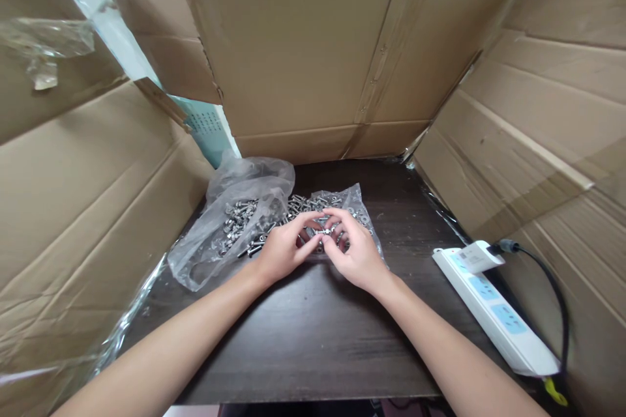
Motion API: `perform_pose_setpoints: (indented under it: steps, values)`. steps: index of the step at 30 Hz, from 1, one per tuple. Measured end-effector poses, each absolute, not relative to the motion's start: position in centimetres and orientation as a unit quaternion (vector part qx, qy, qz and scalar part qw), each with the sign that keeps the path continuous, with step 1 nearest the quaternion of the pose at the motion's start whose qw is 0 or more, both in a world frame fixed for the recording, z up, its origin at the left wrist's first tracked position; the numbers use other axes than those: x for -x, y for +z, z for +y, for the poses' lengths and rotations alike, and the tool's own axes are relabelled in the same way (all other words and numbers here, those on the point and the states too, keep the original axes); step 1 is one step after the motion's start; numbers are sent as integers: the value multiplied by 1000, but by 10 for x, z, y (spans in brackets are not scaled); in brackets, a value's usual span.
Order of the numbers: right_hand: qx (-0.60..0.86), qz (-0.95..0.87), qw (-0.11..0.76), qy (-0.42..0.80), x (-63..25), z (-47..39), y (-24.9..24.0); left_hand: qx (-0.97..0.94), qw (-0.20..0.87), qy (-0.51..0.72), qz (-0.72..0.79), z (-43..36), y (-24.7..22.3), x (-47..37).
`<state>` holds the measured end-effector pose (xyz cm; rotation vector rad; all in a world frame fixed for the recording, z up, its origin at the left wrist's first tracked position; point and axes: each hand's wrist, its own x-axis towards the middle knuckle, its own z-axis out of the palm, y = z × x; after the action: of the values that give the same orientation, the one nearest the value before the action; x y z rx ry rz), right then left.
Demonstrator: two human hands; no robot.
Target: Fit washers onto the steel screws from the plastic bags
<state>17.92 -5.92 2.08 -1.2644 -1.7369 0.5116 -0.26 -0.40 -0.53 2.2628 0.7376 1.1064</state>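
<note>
Small metal bolt (327, 232) held up between both hands, above the near edge of the hardware, about mid-scene left to right; looks like a nut or collar sits on it, too small to be sure. Left hand (281, 251) comes in from the left, thumb and index fingers narrowed on the bolt's left end. Right hand (356, 253) mirrors it from the right, thumb and index fingers closed in on the right end, other fingers curled behind; exact contact partly hidden. Just beyond and left of the hands, loose bolts (239, 216) in a heap, in and around a crumpled clear plastic bag (252, 172). Right of that, partly behind the hands, a second clear bag (353, 194) with more bolts and some washers (362, 215) on it. All on a dark worktop (313, 332). Right side: white power strip (525, 346) lying slantwise, well apart from the hands, white adapter (482, 257) plugged in at its far end, black cable (557, 287) looping toward near right. Cardboard walls (303, 45) stand left, far and right, taped at seams; blue-green printed sheet (203, 125) shows through a gap at far left.
</note>
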Motion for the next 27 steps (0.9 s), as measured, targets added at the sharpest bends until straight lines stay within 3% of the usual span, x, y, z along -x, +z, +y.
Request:
perform_pose_setpoints:
  steps: [27]
  values:
    - [492,-691,478,227,-180,-59,22,-834,240,411,279,-2,-5,3]
